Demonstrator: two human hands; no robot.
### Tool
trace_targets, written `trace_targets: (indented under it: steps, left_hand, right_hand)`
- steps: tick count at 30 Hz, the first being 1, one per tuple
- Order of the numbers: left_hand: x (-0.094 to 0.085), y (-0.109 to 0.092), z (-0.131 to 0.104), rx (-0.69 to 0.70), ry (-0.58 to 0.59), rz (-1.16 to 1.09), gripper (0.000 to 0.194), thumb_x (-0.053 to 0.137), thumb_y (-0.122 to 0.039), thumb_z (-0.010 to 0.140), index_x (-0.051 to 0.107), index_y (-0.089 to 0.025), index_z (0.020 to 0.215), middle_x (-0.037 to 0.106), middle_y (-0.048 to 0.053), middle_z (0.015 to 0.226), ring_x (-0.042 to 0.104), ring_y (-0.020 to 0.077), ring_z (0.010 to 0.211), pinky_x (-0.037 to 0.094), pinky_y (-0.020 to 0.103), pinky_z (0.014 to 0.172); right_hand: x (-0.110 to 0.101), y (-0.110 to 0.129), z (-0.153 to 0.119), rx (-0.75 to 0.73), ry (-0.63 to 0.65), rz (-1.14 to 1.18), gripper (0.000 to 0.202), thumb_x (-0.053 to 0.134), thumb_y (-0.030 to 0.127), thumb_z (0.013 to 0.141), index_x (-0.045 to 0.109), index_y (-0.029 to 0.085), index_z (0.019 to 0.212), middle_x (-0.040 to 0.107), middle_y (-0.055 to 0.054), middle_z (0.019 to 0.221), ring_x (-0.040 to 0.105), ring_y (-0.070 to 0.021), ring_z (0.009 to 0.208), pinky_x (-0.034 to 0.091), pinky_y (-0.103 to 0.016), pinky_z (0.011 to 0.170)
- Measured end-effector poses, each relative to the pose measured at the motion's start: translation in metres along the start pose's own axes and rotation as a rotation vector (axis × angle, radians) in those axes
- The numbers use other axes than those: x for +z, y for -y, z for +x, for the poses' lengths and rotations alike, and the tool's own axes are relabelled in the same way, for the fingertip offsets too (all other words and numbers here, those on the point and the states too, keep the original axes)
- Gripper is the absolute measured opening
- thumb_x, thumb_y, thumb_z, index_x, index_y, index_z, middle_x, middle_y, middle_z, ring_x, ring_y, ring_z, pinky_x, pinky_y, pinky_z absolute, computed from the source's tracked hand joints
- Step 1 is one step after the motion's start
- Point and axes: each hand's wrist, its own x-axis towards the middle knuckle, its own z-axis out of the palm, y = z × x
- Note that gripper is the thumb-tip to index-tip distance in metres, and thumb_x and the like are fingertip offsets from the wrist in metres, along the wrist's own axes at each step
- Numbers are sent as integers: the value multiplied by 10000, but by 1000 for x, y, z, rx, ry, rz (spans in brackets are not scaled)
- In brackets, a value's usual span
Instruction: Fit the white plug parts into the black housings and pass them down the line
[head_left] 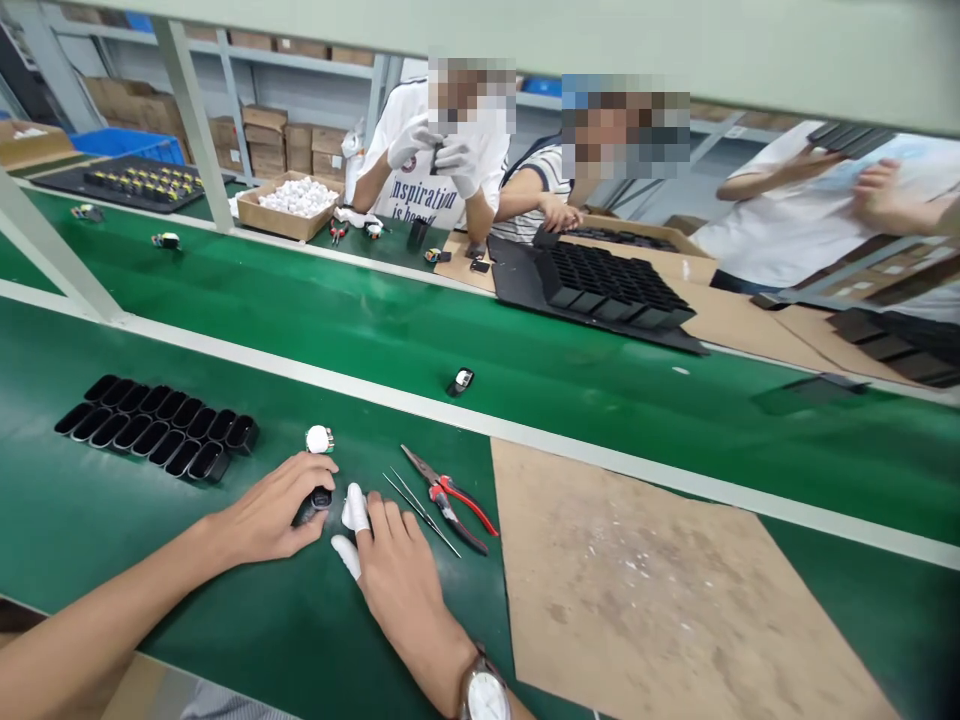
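Observation:
My left hand has its thumb and fingers closed around a small black plastic case, whose open end faces me. Just beyond those fingers lies a small part with a round white top and bits of green circuit board at its edge. My right hand, with white covers on its thumb and index finger, rests on the green bench with fingers stretched and nothing in them. Beside it lie metal tweezers and long-nose pliers with red and black handles.
Rows of open black cases stand at the left. A stained cardboard sheet covers the bench at right. Past a white rail, a green conveyor belt carries a black case with a white part. Co-workers sit across it.

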Motion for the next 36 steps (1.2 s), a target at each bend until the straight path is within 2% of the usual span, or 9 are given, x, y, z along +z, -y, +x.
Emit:
trace_targets:
  steps: [3,6,11,13,18,23,27,32,36]
  left_hand:
    - [0,1,-2,-16,30,-21,435,579,-110,958,485,-222,1368,614,140,1359,606,280,1284,528,449,1084]
    - [1,1,-1,-23,55,-13,413,624,-183,978,521,-230,1375,629,127,1349,622,282,1255,527,433,1065]
    - [7,1,1,-31,14,6,347,695,-337,989,584,-239,1303,652,101,1297,652,277,1171,530,407,1002]
    - [9,2,2,-29,5,10,297,670,-332,1008,591,-231,1275,658,101,1271,654,271,1144,523,404,975]
    - [9,2,3,-28,18,-18,234,640,-311,1029,577,-227,1238,660,89,1246,642,268,1167,504,392,963]
    - [6,0,4,-59,-1,-25,215,643,-297,1022,577,-232,1216,663,79,1217,661,251,1061,518,380,914]
    - [8,-1,2,-62,11,-17,193,610,-281,1040,565,-228,1220,658,86,1209,654,261,1079,517,399,918]
    - [10,2,-3,-91,-21,21,195,571,-254,1049,560,-227,1242,638,102,1254,651,279,1104,520,436,943]
    - [10,3,-3,-108,-23,26,213,569,-251,1044,557,-231,1256,627,108,1298,658,288,1138,527,459,977]
  right_hand:
    - [-2,-5,1,-32,33,-3,190,554,179,1035,701,140,1149,647,-201,1278,576,-315,1097,519,-450,869]
    - [-5,-11,2,-33,33,29,184,543,197,1040,701,155,1126,659,-169,1222,587,-296,1031,532,-442,849]
    - [-9,-12,0,11,-2,103,374,490,239,1060,568,114,1404,655,-170,1196,593,-300,1013,558,-471,857]
    - [-11,-11,-1,14,1,132,403,494,258,1060,540,97,1427,653,-174,1189,596,-308,1016,567,-478,864]
    - [-18,-14,-1,1,33,171,314,516,243,1052,609,108,1320,638,-186,1262,610,-320,1051,585,-479,878]
    - [-25,-19,4,65,55,305,514,540,255,1050,432,118,1533,625,-176,1277,626,-306,1097,595,-466,936]
    - [-22,-20,7,-1,44,308,481,509,240,1058,445,158,1527,586,-180,1394,606,-325,1196,585,-486,979]
    - [-17,-21,-3,76,-29,257,559,528,323,1076,369,140,1580,667,-160,1182,645,-328,1064,589,-507,927]
    - [-19,-25,-7,21,-29,319,478,498,276,1082,425,161,1541,637,-163,1273,639,-300,1100,586,-456,930]
